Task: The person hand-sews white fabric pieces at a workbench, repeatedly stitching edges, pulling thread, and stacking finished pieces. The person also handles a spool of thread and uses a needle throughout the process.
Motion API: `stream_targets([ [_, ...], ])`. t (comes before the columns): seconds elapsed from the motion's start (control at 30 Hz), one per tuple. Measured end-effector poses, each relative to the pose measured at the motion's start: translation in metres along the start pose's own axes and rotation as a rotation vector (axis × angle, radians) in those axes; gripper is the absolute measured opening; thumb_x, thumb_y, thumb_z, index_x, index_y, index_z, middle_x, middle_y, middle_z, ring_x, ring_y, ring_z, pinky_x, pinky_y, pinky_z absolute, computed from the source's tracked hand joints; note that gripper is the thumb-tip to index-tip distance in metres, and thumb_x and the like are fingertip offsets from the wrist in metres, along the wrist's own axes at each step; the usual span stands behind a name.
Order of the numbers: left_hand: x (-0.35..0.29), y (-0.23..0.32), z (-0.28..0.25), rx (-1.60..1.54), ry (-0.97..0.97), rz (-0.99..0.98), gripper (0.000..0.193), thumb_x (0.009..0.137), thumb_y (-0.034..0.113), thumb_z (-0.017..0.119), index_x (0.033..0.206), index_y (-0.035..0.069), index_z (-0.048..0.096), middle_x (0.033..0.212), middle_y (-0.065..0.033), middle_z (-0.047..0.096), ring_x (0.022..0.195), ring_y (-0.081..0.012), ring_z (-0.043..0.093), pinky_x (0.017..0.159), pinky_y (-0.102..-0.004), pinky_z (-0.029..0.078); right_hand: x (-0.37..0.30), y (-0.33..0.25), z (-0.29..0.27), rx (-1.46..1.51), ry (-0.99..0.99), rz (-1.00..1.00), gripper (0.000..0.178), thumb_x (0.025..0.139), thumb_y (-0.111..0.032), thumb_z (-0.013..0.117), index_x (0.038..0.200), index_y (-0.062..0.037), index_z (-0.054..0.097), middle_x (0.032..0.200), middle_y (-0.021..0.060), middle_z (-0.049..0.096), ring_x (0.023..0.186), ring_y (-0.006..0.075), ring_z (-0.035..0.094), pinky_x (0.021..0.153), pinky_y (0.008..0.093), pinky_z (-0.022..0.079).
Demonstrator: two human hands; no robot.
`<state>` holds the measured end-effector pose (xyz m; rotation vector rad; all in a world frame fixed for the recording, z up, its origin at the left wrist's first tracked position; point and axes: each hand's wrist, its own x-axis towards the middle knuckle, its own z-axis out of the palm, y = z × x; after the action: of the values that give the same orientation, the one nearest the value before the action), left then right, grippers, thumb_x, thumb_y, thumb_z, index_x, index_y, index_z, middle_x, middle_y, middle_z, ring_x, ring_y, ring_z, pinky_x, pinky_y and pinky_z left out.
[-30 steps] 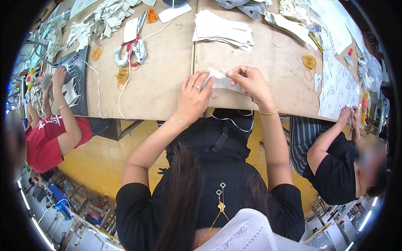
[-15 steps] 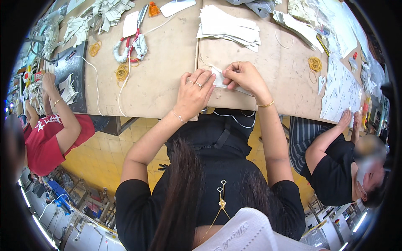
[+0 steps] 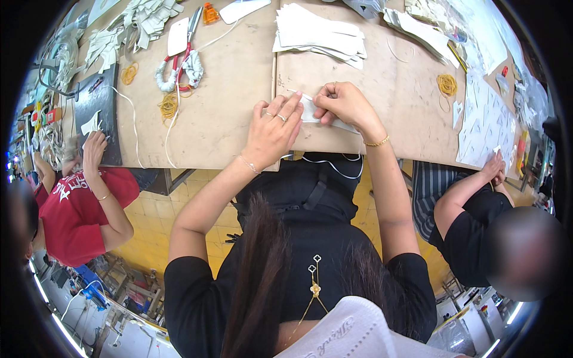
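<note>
A flat white piece (image 3: 309, 111) lies near the table's front edge, partly covered by both hands. My left hand (image 3: 273, 128) rests on its left side, fingers stretched out, a fingertip at its upper edge. A thin white cord (image 3: 303, 95) crosses that upper edge towards my right hand (image 3: 344, 108), whose thumb and fingers are pinched together on it. Whether they also grip the piece's edge is hidden. More white cord (image 3: 334, 168) loops below the table edge, over my lap.
White cut pieces (image 3: 319, 36) are stacked beyond my hands. Red-handled scissors (image 3: 179, 68) with wrapped grips lie left, by rubber bands (image 3: 169, 106) and an orange bottle (image 3: 210, 13). People work at both sides, one at a black board (image 3: 110, 140), another by a patterned sheet (image 3: 486, 128).
My left fingertips have shifted up to the piece's upper edge; my right hand stays pinched almost in place. The person at left now reaches to a white piece on the black board.
</note>
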<state>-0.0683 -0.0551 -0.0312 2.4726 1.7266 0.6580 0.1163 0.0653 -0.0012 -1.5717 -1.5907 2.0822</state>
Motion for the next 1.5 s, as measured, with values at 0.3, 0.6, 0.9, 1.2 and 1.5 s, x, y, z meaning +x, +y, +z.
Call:
stream_targets([
  [0.3, 0.009, 0.001, -0.006, 0.009, -0.052, 0.003, 0.041, 0.084, 0.018, 0.069, 0.122, 0.006, 0.063, 0.133, -0.0092, 0.061, 0.116, -0.0262, 0.056, 0.097, -0.0453, 0.041, -0.035, 0.014, -0.014, -0.214, 0.192, -0.021, 0.026, 0.088, -0.026, 0.069, 0.084, 0.0001, 0.070, 0.065, 0.0062, 0.068, 0.050, 0.0104, 0.061, 0.050, 0.0257, 0.049],
  [0.6, 0.014, 0.010, -0.003, 0.103, -0.142, -0.026, 0.061, 0.079, 0.021, 0.070, 0.138, 0.010, 0.057, 0.132, -0.0108, 0.060, 0.119, -0.0298, 0.052, 0.098, -0.0468, 0.039, -0.040, 0.021, -0.013, -0.207, 0.218, -0.064, 0.027, 0.089, -0.027, 0.070, 0.082, -0.0009, 0.069, 0.061, 0.0046, 0.066, 0.048, 0.0090, 0.058, 0.048, 0.0251, 0.045],
  [0.9, 0.014, 0.016, -0.003, 0.176, -0.161, 0.022, 0.056, 0.083, 0.026, 0.066, 0.139, 0.032, 0.059, 0.133, -0.0126, 0.054, 0.120, -0.0336, 0.047, 0.097, -0.0493, 0.037, -0.036, 0.017, -0.016, -0.258, 0.208, -0.073, 0.025, 0.084, -0.023, 0.065, 0.080, 0.0012, 0.070, 0.062, 0.0093, 0.070, 0.049, 0.0143, 0.065, 0.052, 0.0280, 0.053],
  [1.2, 0.023, 0.049, 0.008, 0.133, -0.214, 0.007, 0.054, 0.082, 0.022, 0.068, 0.135, 0.013, 0.058, 0.131, -0.0138, 0.055, 0.126, -0.0324, 0.049, 0.105, -0.0506, 0.036, -0.028, 0.025, -0.015, -0.495, 0.289, -0.175, 0.025, 0.083, -0.024, 0.068, 0.074, -0.0010, 0.068, 0.060, 0.0103, 0.066, 0.049, 0.0173, 0.064, 0.052, 0.0320, 0.051],
  [1.5, 0.018, 0.046, 0.018, 0.146, -0.148, 0.022, 0.055, 0.083, 0.022, 0.068, 0.136, 0.011, 0.057, 0.127, -0.0123, 0.060, 0.124, -0.0306, 0.053, 0.105, -0.0507, 0.038, -0.073, 0.050, -0.064, -0.331, 0.353, -0.039, 0.036, 0.086, -0.034, 0.074, 0.080, 0.0006, 0.070, 0.058, 0.0067, 0.056, 0.047, 0.0120, 0.051, 0.051, 0.0301, 0.045],
])
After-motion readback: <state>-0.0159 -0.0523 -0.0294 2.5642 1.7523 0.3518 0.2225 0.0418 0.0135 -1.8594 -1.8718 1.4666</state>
